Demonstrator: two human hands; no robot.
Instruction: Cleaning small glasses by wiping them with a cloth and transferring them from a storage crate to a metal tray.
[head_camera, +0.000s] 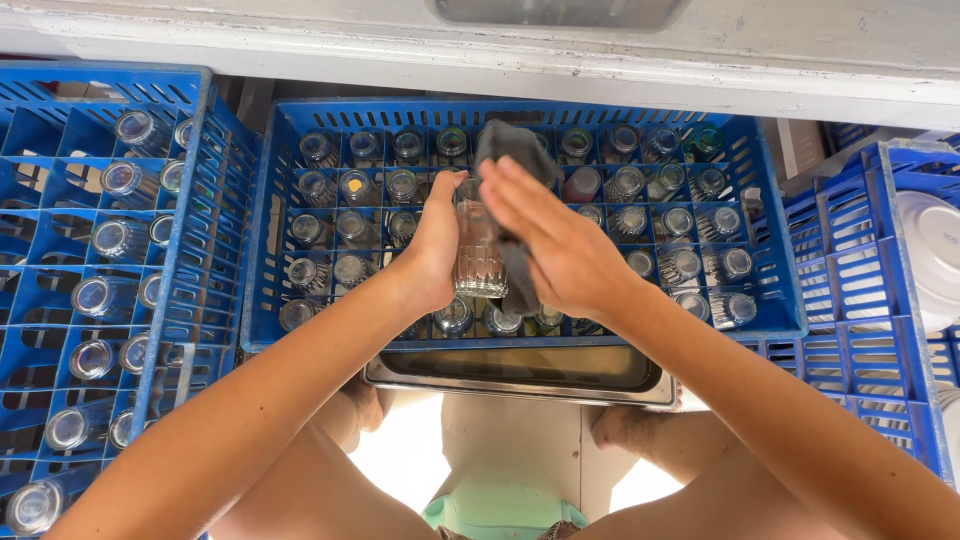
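A clear glass (478, 245) is in the middle of the frame, held upright above a blue crate (770, 240). The left hand (435, 245) wraps around the glass from its left side and holds it tight. The right hand (560, 245) presses a dark grey cloth (512, 145) against the right side of the glass, with the fingers flat and stretched out. The cloth goes up over the top of the glass and hangs down behind it. The blue crate below is split into little square boxes, and many of them hold more glasses (630, 185). A shiny metal tray (520, 375) sits under the front edge of the crate, in the lower middle. At the left of the frame is another blue crate (190, 200) with glasses lying on their sides. At the right edge a white bowl (930, 255) sits in a third blue crate (860, 330). The person's bare knees show at the bottom.
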